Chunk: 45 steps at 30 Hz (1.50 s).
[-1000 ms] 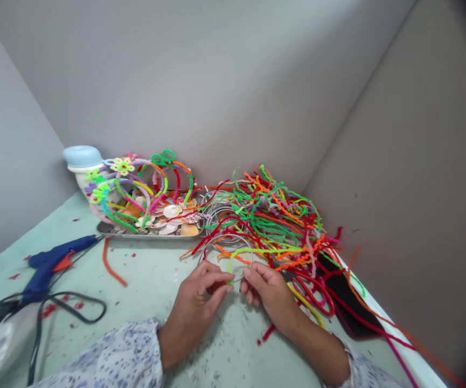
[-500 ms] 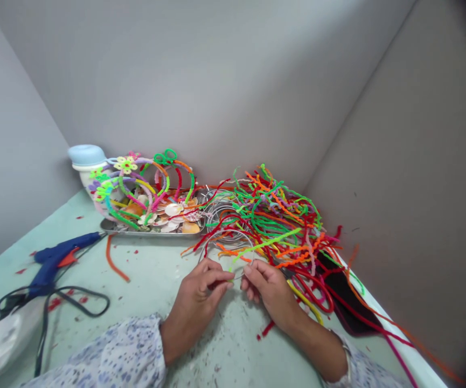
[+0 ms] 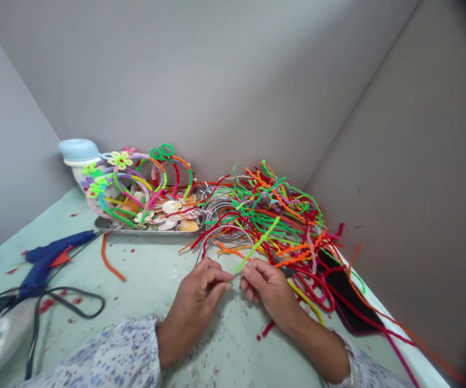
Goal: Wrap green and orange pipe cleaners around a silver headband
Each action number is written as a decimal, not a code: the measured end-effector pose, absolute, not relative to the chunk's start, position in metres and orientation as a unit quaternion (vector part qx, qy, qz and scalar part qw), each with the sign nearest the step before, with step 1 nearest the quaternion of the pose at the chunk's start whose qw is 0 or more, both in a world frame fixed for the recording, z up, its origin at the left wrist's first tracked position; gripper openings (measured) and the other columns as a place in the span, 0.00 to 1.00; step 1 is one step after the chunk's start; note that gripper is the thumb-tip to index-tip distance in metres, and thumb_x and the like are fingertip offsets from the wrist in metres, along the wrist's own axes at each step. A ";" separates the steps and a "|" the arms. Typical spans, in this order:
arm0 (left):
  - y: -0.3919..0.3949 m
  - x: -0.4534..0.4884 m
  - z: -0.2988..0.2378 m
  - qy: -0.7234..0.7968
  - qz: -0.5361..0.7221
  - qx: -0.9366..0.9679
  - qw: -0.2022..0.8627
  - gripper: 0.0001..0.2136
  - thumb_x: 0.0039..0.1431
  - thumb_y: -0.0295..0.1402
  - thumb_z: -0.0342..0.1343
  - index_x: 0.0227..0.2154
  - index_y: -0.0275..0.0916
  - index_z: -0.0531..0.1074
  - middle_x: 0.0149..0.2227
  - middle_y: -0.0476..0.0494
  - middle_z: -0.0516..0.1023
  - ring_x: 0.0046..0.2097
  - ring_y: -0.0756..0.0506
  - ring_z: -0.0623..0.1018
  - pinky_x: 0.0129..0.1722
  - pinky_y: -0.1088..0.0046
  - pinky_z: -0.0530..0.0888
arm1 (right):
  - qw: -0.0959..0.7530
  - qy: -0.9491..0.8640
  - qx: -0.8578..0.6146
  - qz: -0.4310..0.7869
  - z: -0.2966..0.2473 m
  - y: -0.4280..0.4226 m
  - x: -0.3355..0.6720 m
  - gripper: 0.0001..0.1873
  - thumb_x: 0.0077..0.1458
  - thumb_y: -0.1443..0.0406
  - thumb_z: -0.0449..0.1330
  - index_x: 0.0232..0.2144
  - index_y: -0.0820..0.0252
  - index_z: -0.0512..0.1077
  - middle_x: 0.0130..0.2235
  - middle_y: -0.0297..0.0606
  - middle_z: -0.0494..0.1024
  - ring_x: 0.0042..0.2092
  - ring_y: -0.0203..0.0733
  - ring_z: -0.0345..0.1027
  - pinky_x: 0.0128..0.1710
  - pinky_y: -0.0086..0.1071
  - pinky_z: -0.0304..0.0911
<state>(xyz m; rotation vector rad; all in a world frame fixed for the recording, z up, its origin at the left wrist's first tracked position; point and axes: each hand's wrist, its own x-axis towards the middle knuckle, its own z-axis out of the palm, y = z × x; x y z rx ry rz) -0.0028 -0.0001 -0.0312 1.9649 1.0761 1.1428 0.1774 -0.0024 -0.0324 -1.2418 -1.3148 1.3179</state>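
Left hand (image 3: 194, 307) pinches lime stem (image 3: 259, 245) against wire hoop (image 3: 228, 227); right hand (image 3: 273, 296) pinches hoop alongside; snug, steady grip seems best.

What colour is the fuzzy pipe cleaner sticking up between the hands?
Bright lime green; the pipe cleaner shows in the head view, the only one.

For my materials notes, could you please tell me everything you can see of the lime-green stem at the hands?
The lime-green stem looks like a fuzzy pipe cleaner, slim and nearly straight. It slants up and rightward, its free end seen against the tangled pile. Its lower end meets the wire hoop at the left hand; whether the right hand touches it is unclear.
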 end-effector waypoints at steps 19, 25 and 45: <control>0.001 -0.001 -0.031 0.437 0.417 0.720 0.341 0.04 0.55 0.25 0.58 0.35 0.38 0.73 0.33 0.48 0.73 0.35 0.49 0.73 0.35 0.74 0.69 | 0.449 -0.516 -0.502 0.529 -0.031 -0.003 0.177 0.19 0.55 0.51 0.58 0.23 0.60 0.67 0.20 0.30 0.71 0.20 0.30 0.59 0.20 0.25 0.54; 0.000 -0.002 -0.028 0.438 0.399 0.731 0.338 0.03 0.57 0.26 0.57 0.29 0.38 0.72 0.31 0.49 0.72 0.34 0.49 0.72 0.35 0.74 0.67 | 0.444 -0.520 -0.502 0.529 -0.033 -0.003 0.178 0.19 0.56 0.52 0.58 0.23 0.60 0.68 0.20 0.29 0.70 0.20 0.30 0.58 0.20 0.25 0.54; -0.006 -0.002 -0.024 0.430 0.373 0.749 0.339 0.04 0.59 0.25 0.54 0.30 0.38 0.71 0.31 0.49 0.70 0.34 0.49 0.70 0.35 0.74 0.66 | 0.432 -0.536 -0.495 0.529 -0.034 -0.003 0.179 0.18 0.57 0.53 0.56 0.23 0.60 0.67 0.19 0.29 0.69 0.20 0.30 0.58 0.21 0.25 0.54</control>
